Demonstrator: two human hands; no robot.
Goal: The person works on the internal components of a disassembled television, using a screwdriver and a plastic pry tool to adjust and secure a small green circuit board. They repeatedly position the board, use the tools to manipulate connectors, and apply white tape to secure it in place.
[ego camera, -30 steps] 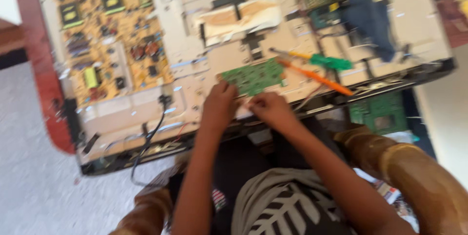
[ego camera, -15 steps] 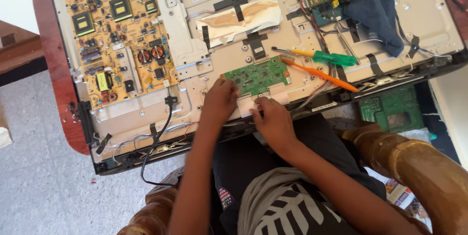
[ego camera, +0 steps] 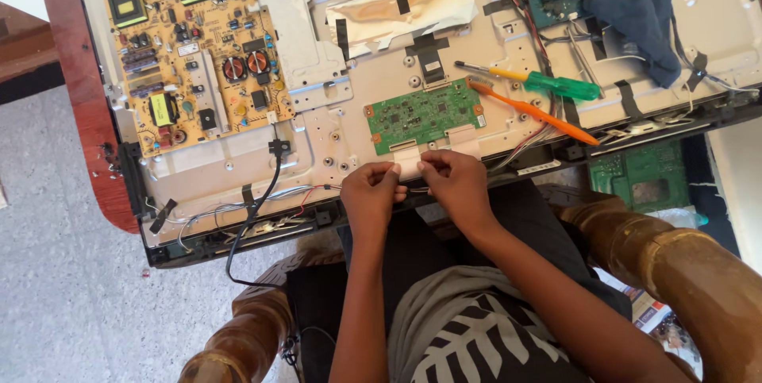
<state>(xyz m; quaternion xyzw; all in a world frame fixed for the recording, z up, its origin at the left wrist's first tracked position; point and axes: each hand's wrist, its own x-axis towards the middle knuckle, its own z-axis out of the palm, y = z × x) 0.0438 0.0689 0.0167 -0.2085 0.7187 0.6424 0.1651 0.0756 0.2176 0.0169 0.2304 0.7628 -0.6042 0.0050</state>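
Observation:
An opened flat television (ego camera: 349,125) lies face down, its metal back plate bare. A small green circuit board (ego camera: 425,113) sits near the plate's lower middle, with a white flat ribbon cable (ego camera: 406,159) running down from it. My left hand (ego camera: 371,195) and my right hand (ego camera: 456,184) meet just below the board, at the panel's near edge. Fingertips of both hands pinch the ribbon cable's lower end. A thin dark wire passes between the two hands.
A large yellow power board (ego camera: 190,42) fills the panel's left part. A green-handled screwdriver (ego camera: 548,81) and an orange-handled one (ego camera: 532,111) lie right of the small board. A blue cloth (ego camera: 635,10) lies at top right. Another green board (ego camera: 647,177) sits under the panel's right edge. Wooden chair arms (ego camera: 675,256) flank my lap.
Both hands have slid down from the small green board to the ribbon cable at the panel's near edge and closed on it. The camera view has steadied and shifted.

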